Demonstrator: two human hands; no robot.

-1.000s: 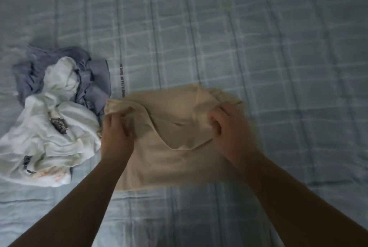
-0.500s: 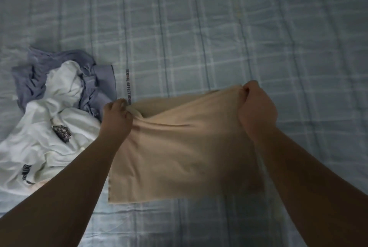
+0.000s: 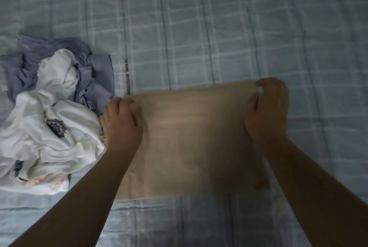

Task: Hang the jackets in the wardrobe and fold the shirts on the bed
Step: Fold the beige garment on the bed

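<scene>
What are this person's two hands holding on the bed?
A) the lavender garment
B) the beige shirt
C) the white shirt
B: the left hand and right hand hold the top corners of the beige shirt; the white shirt and lavender garment lie heaped beside it, untouched.

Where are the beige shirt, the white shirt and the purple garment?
beige shirt [image 3: 191, 143]: head view, its flat middle.
white shirt [image 3: 39, 147]: head view, crumpled front.
purple garment [image 3: 99, 87]: head view, right fold.

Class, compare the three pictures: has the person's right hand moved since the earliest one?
Yes. The right hand has moved to the right, farther from the printed lettering on the bed sheet, pulling the beige shirt out flat.
</scene>
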